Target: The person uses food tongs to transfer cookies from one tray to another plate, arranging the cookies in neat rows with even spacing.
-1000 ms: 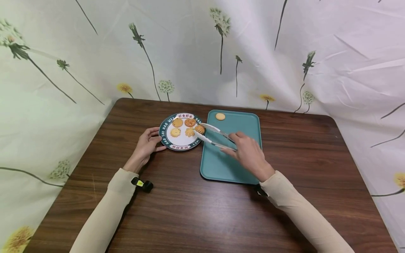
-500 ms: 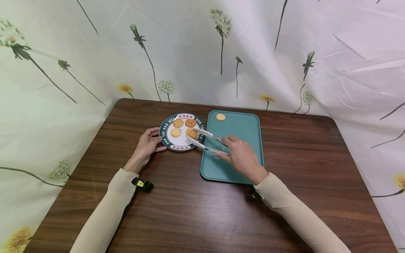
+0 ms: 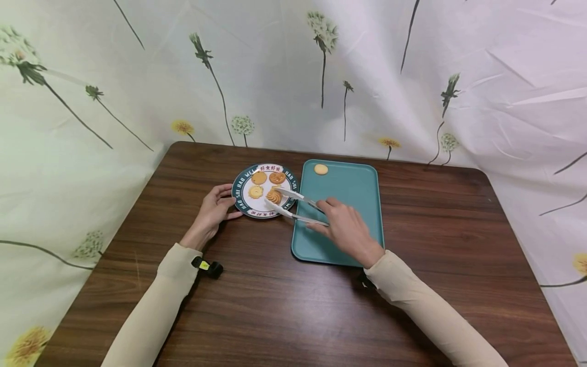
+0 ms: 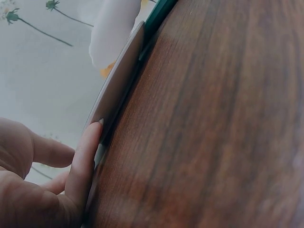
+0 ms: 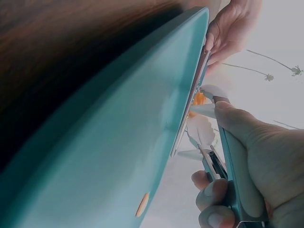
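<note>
My left hand [image 3: 212, 209] holds the left rim of a round plate [image 3: 239, 179] with a dark green lettered border, thumb above the rim in the head view. In the left wrist view a finger reaches the plate's underside [image 4: 116, 90]. My right hand [image 3: 347, 228] grips metal tongs [image 3: 303, 218] with white tips, also seen in the right wrist view [image 5: 240, 175]. A swirl cookie [image 3: 273, 197] lies between the tong tips over the plate's right half. A flower-shaped cookie behind it is mostly hidden. Several other cookies, one scalloped [image 3: 256, 191], lie on the plate.
A teal rectangular tray [image 3: 357, 186] sits right of the plate, its left edge close to the plate's rim. One pale round cookie [image 3: 320, 169] lies in its far left corner. The brown wooden table [image 3: 257, 306] ends at a flowered curtain [image 3: 275, 76] behind.
The tongs and swirl cookie have moved left from the plate's right edge, further in over the plate, covering the flower-shaped cookie. My left hand stays at the rim.
</note>
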The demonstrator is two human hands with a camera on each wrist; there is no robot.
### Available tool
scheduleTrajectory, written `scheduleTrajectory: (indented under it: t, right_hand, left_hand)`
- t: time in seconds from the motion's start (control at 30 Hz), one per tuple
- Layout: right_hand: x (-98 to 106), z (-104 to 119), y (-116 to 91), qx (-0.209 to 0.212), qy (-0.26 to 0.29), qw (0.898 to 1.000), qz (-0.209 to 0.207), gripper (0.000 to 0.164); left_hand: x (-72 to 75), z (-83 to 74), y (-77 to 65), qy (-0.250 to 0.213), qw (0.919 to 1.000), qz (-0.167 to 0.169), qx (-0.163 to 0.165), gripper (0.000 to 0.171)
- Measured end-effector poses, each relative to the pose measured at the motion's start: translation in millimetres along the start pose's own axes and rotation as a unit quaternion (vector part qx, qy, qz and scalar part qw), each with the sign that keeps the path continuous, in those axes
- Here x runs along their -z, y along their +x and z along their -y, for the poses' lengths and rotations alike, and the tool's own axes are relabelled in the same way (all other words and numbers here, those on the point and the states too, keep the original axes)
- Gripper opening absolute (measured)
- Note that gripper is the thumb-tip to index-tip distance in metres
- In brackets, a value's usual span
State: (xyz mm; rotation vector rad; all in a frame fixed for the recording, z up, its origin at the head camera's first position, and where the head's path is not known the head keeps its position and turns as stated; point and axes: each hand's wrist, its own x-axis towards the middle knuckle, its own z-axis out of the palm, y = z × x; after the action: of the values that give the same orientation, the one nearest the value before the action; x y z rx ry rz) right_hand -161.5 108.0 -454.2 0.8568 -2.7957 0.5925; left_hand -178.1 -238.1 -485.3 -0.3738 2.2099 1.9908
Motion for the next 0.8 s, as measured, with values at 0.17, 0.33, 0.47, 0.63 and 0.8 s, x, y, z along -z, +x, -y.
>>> scheduleTrajectory:
  t: [0.17,0.33,0.47,0.63,0.8]
  right_hand:
    - [-1,3,1,0.003,0.002,1.000,0.000,0.045]
    - [-1,6,3,0.004,0.002,1.000,0.007,0.046]
    - [-3,10,4,0.004,0.005,1.000,0.014,0.044]
    - [-5,13,5,0.007,0.011,1.000,0.021,0.044]
    - [-7,16,7,0.013,0.020,0.999,0.023,0.043]
  left_hand:
    - [0.0,-0.7,-0.8,-0.003,1.0000,0.002,-0.001,0.054]
    - [0.3,0.0,-0.6,-0.007,1.0000,0.002,0.002,0.054]
    - [0.5,0.7,0.0,-0.007,1.0000,0.002,0.003,0.054]
    - [0.4,1.6,1.3,-0.007,1.0000,0.000,0.002,0.053]
    - [-0.5,1.8,2.0,-0.006,1.0000,-0.002,0.000,0.052]
